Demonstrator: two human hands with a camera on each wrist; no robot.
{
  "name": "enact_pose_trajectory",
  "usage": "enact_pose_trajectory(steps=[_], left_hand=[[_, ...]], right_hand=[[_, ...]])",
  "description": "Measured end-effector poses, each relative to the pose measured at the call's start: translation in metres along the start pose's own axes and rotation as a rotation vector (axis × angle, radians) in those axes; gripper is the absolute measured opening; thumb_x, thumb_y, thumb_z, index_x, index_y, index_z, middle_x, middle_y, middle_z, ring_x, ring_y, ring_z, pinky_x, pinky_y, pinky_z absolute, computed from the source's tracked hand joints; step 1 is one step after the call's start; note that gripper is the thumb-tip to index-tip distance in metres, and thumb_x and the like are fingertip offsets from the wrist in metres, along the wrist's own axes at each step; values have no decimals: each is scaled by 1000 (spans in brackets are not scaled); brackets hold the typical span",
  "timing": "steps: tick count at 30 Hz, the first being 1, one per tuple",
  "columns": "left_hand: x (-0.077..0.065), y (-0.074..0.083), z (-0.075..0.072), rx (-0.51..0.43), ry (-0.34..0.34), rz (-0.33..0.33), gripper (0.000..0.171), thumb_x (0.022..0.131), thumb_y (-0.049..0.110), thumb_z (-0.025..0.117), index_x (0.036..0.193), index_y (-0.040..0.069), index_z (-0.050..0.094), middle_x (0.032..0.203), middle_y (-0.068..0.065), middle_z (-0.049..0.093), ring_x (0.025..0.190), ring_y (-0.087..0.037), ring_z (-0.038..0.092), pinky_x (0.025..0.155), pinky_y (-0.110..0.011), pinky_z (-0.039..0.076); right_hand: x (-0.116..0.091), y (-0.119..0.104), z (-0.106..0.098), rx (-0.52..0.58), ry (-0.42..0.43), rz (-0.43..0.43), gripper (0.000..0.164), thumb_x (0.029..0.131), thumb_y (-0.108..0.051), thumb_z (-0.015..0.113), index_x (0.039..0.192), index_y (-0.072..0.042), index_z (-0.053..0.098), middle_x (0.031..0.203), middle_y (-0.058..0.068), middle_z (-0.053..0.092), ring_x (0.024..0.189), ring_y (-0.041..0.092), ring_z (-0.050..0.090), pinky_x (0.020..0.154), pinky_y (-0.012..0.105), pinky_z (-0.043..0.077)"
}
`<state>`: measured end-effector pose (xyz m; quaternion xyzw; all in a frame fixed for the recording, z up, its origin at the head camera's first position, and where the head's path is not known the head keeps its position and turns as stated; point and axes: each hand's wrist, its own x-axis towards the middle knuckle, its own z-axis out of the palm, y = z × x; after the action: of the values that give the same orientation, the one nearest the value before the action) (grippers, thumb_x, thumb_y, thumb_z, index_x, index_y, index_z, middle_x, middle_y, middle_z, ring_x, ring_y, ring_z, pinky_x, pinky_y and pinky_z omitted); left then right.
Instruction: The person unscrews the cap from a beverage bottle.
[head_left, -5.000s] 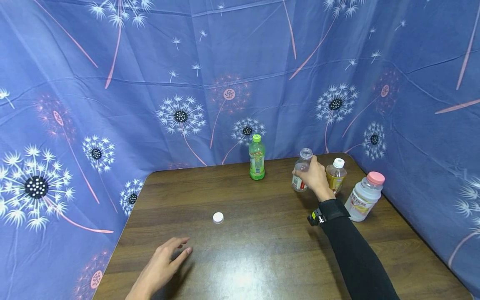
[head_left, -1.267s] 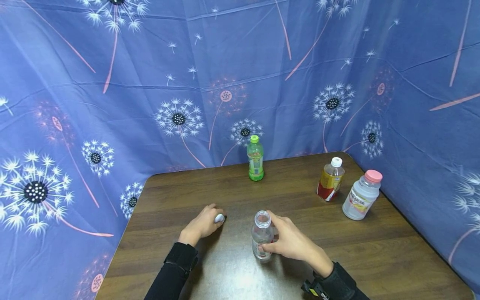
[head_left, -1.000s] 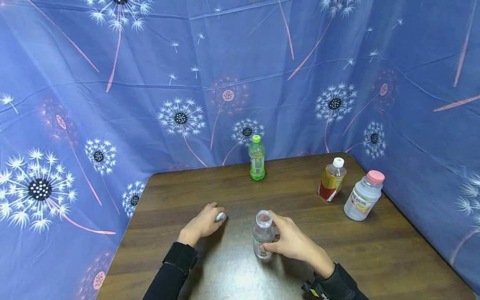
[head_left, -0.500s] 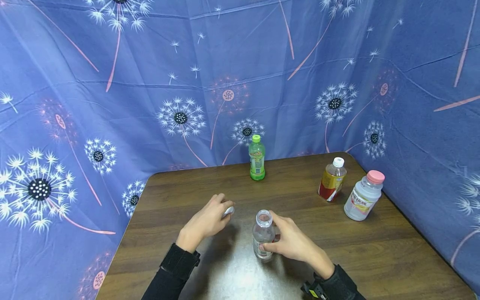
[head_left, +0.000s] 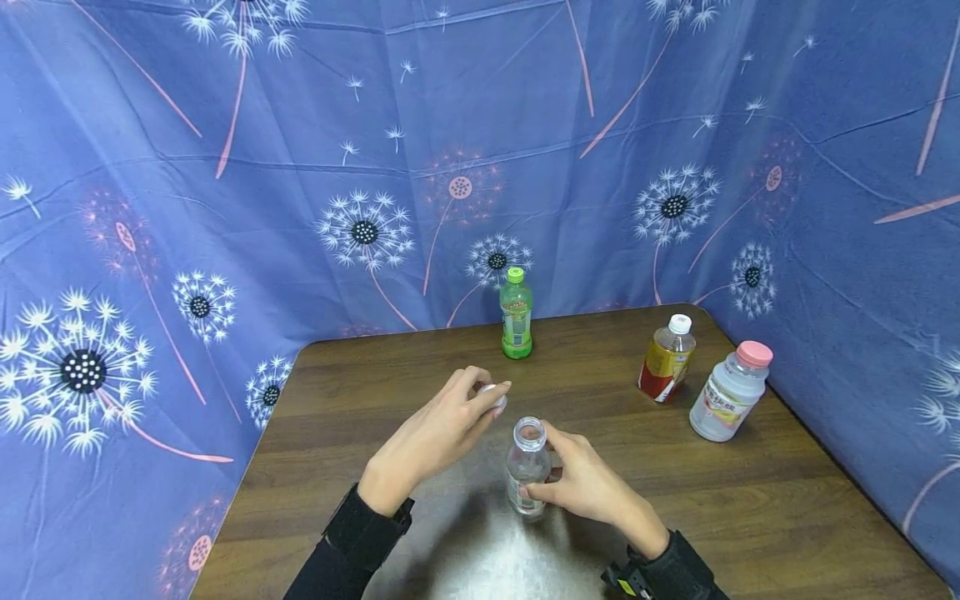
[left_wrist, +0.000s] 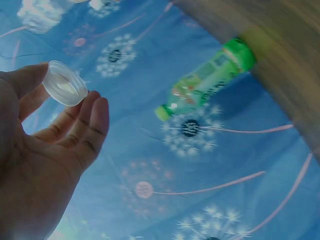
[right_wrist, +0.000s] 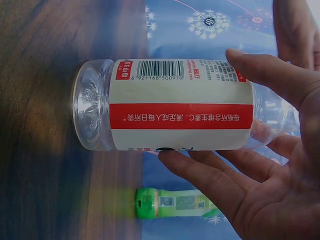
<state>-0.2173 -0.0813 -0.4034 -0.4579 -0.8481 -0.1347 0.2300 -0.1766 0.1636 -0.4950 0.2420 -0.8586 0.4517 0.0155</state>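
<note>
My left hand (head_left: 442, 433) is raised over the table, pinching a white bottle cap (head_left: 492, 396) between thumb and fingers. In the left wrist view the cap (left_wrist: 65, 83) is tilted, its hollow ribbed inside showing. My right hand (head_left: 592, 487) grips a clear plastic bottle (head_left: 528, 467) with an uncapped mouth, upright on the table. The cap is just above and behind that mouth in the head view. The right wrist view shows the bottle's white and red label (right_wrist: 180, 115), with the thumb on one side and the fingers on the other.
A green-capped bottle (head_left: 516, 317) stands at the table's back edge. On the right are a white-capped bottle (head_left: 666, 360) with a yellow and red label and a pink-lidded bottle (head_left: 729, 396). Blue dandelion-print cloth (head_left: 300, 108) hangs behind the wooden table (head_left: 360, 375).
The right hand brought the clear bottle from the back right to the front middle. The left hand picked the cap off the table, then lifted it right toward the bottle's mouth.
</note>
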Motion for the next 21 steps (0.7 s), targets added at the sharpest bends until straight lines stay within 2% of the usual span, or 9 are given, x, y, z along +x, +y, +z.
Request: enact_pose_trajectory(steps=[3,9,13,17,21], left_hand=[[6,10,-7,-19,23,39,37,105,21,56,141,15,59,125,-4,55,109,-14,57,84,-23,54],[9,22,-13,-53,-16,77,44,103,20,59,146,18,55,128,-1,53,112,-10,52,83,-18,51],[10,27,-10,-72,-35,106,45,102,18,60,147,18,54,128,-1,53,110,-9,51,80,-17,50],[13,32,-4,-79,-59,130,44,103,19,58,147,17,54,128,-2,54,107,-8,51,79,-16,49],[13,35,-2,-90,-93,132,42,104,20,58,146,18,55,129,-3,54,108,-9,52,80,-17,49]], right_hand=[[-1,1,-1,-18,5,-12,68,77,-27,89,133,-32,51,112,3,73,98,8,69,77,26,58],[-2,0,-1,-17,5,-4,71,78,-26,88,136,-37,49,116,-10,70,102,9,69,78,26,58],[-2,0,-1,-5,-2,-1,77,78,-25,88,141,-39,46,118,-12,69,102,9,69,76,30,60],[-2,1,0,3,-5,-4,84,78,-25,88,147,-35,42,121,-7,70,103,11,69,75,35,61],[-2,3,1,-8,6,-15,80,78,-27,88,147,-27,46,121,-3,71,102,11,70,75,32,62]])
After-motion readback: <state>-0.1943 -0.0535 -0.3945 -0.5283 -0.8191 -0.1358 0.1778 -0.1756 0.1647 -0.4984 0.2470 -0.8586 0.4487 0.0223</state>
